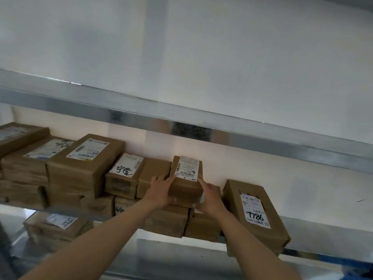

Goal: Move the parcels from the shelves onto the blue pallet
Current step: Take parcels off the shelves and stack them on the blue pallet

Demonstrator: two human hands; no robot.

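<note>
Left hand [161, 191], right hand [210, 201], parcel [186, 189] amid boxes [154, 174]

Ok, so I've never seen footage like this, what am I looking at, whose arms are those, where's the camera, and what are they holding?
There is one picture, from a camera worn on a person's head, so the bare arms are that person's own. No machine is involved. The left hand and right hand grip the sides of a labelled parcel, which rests on other brown parcels on a metal shelf. Beside it on the right lies a parcel marked 7786.
</note>
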